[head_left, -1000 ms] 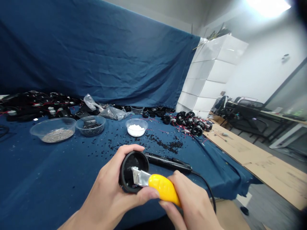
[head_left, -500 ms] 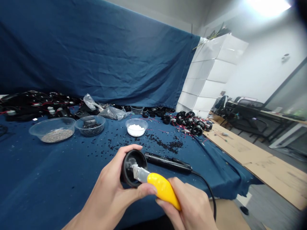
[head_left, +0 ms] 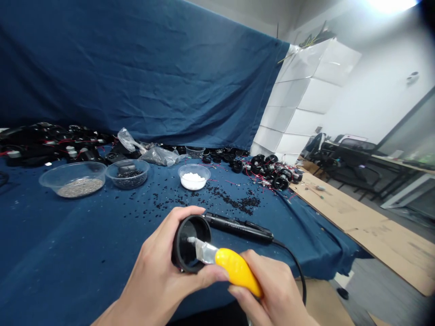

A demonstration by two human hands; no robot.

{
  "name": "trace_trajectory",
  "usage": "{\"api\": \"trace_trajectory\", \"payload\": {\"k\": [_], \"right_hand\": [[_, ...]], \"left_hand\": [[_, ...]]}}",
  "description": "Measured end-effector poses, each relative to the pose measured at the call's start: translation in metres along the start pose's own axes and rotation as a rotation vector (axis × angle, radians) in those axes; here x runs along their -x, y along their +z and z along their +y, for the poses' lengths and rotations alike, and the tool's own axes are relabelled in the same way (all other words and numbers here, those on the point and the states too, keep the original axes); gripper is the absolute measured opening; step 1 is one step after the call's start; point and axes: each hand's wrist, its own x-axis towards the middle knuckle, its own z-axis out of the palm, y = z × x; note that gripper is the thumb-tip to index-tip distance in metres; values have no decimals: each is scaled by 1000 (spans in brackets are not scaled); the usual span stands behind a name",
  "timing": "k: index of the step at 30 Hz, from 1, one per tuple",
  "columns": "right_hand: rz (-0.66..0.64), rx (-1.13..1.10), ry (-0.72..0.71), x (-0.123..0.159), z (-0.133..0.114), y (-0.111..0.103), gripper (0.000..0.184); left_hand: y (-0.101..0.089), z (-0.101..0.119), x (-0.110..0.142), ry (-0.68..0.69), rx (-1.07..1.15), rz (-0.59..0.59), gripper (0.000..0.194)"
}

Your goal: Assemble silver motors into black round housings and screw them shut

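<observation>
the left hand (head_left: 159,258) wraps a black cylindrical housing (head_left: 179,256), its mouth facing the right hand (head_left: 273,290), which closes on a yellow-handled scraper (head_left: 238,271) (possibly a knife; hard to tell from here), blade pointing left into the mouth.

Blue cloth-covered worktop (head_left: 68,253) with clear bowls of grey granules (head_left: 73,188), black pellets (head_left: 127,174) and white granules (head_left: 193,181). Loose black pellets (head_left: 234,203) scattered in front. Heap of black parts with red wires (head_left: 275,174) at the back, right of the bowls. White drawer stack (head_left: 299,99) behind, cardboard sheets (head_left: 356,213) on the right, probably office chairs (head_left: 356,158) beyond, blurry.
</observation>
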Motion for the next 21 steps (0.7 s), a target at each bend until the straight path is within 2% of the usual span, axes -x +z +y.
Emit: {"api": "trace_trajectory", "payload": {"k": [6, 13, 18, 21], "right_hand": [[-21, -10, -52, 0, 0, -5, 38], [37, -34, -49, 1, -2, 0, 37], [9, -22, -26, 3, -4, 0, 42], [13, -5, -50, 2, -6, -2, 43]], "left_hand": [[-3, 1, 1, 56, -16, 27, 70], [-5, 2, 4, 55, -23, 20, 61], [-4, 3, 7, 50, -6, 41, 61], [-4, 1, 6, 107, -23, 47, 61]]}}
